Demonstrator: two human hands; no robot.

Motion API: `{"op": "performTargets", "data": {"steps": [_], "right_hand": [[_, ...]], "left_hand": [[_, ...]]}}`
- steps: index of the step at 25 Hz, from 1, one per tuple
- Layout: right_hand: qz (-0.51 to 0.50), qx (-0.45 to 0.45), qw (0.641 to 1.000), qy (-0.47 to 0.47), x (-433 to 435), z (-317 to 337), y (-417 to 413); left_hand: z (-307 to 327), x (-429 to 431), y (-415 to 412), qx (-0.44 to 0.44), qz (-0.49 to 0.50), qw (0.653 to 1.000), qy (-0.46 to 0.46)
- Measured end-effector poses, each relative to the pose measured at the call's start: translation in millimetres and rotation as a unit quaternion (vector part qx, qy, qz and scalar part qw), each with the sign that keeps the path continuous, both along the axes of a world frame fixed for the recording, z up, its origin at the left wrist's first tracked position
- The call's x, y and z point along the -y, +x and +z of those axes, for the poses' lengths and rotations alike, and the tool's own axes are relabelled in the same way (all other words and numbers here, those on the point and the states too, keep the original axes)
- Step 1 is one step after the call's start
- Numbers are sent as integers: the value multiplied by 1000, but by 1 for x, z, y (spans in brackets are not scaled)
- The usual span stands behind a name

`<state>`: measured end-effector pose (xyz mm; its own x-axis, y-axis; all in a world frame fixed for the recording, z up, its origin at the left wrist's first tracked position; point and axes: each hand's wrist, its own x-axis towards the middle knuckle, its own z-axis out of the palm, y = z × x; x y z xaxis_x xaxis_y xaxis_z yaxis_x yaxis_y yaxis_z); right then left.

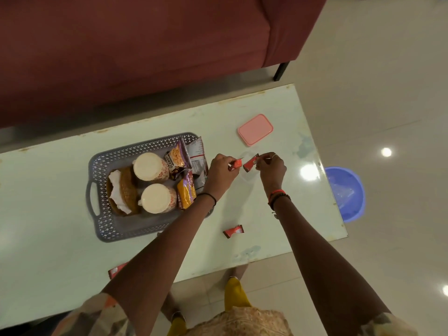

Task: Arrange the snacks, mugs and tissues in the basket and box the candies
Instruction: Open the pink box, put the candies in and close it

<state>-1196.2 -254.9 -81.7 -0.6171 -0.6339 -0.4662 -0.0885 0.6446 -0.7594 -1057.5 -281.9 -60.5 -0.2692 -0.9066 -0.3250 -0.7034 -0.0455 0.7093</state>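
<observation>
A person stands over a pale bench, seen from a head camera looking down. At 9 o'clock of the bench sits a grey perforated basket, already holding two white mugs, tissues in a woven holder, and several snack packets. That part of the task looks finished.

The candy step is in hand. The left hand pinches one red-wrapped candy; the right hand pinches a second candy. Both are held just above the middle of the bench, close together but apart. A pink lid lies at 1 o'clock from the hands, off its box.

The next move likely calls for lowering both candies into the box, then fetching a third candy lying at 6 o'clock from the hands, and a fourth candy at 8 o'clock near the bench's front edge.

The box itself is hard to make out: only a faint clear outline shows beneath the hands. The fourth candy is partly hidden by the left forearm. Packet lettering is too small to read
</observation>
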Motion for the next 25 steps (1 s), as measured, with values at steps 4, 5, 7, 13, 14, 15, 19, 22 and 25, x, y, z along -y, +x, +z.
{"op": "performTargets", "data": {"steps": [4, 5, 7, 13, 14, 15, 19, 22, 25], "right_hand": [[15, 26, 1000, 4, 1, -1, -14], [8, 25, 1000, -2, 1, 0, -18], [-9, 14, 1000, -6, 0, 1, -27], [-21, 8, 1000, 8, -6, 0, -51], [-19, 6, 1000, 9, -6, 0, -53], [-15, 2, 1000, 8, -7, 1, -54], [5, -2, 1000, 4, -9, 6, -50], [47, -3, 999, -2, -20, 12, -36], [96, -29, 995, -18, -43, 22, -6]], "left_hand": [[-5, 3, -17, 13, -19, 1000, 15], [-6, 4, -20, 18, -25, 999, 16], [-8, 7, -26, 30, -35, 999, 18], [-15, 21, -48, 50, -56, 997, 20], [-17, 20, -51, 51, -64, 996, 26], [-17, 19, -53, 51, -75, 995, 34], [-17, 8, -48, 33, -75, 996, 21], [-6, -21, -32, -10, -31, 999, -34], [4, -77, 4, -11, -11, 997, -78]]}}
